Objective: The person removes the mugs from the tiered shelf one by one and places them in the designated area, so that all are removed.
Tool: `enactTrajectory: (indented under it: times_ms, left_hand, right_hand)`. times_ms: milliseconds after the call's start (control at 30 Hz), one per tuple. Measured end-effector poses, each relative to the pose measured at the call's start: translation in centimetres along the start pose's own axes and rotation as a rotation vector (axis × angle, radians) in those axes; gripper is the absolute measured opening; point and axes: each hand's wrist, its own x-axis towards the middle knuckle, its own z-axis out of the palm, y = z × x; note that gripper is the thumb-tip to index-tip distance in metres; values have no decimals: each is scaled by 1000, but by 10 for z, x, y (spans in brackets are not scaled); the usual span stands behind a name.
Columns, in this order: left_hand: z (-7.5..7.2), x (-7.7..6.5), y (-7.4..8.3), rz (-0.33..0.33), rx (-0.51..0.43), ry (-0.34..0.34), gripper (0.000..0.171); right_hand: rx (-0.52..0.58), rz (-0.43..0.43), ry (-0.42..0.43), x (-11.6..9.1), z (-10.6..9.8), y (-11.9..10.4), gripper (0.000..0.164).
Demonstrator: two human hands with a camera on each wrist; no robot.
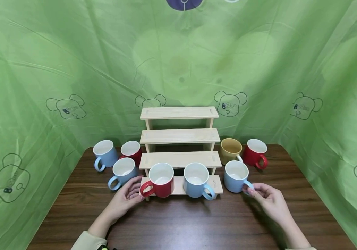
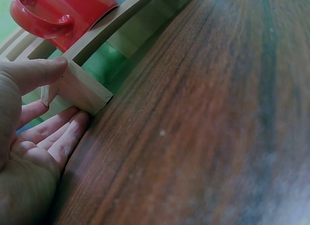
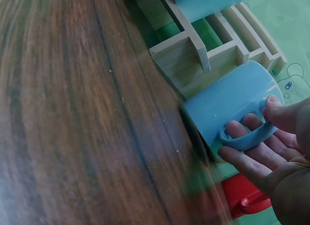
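A stepped wooden shelf [image 1: 179, 136] stands in the middle, with a red mug [image 1: 161, 182] and a light blue mug [image 1: 194, 185] on its lowest step. My left hand [image 1: 125, 199] grips the left end of that step; in the left wrist view the thumb lies at the front corner and the fingers [image 2: 58, 133] reach along the side. Just right of the shelf, my right hand [image 1: 270, 201] holds another light blue mug [image 1: 235, 178] by its handle. In the right wrist view the thumb and fingers are round the handle [image 3: 252, 138].
Left of the shelf are two light blue mugs [image 1: 104, 156] and a red mug [image 1: 131, 151]. Behind the held mug stand a yellow mug [image 1: 230, 151] and a red mug [image 1: 254, 154]. Green cloth [image 1: 178, 62] encloses the brown wooden table [image 1: 178, 225] at the back and sides.
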Motion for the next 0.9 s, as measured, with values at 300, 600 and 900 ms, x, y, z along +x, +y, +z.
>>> enactTrajectory:
  times_ms: [300,600,900]
  left_hand:
    - [1,-1,0,-4,-5,5,74]
    - [0,-1,0,-7,-1,7,74]
    - [1,0,1,-2,-6,-3,74]
  right_hand:
    - [157,-7,-1,2,0,11,14]
    - [230,34,-41,0,-1,18,17]
    - [232,51,-104,-2,-6,24,18]
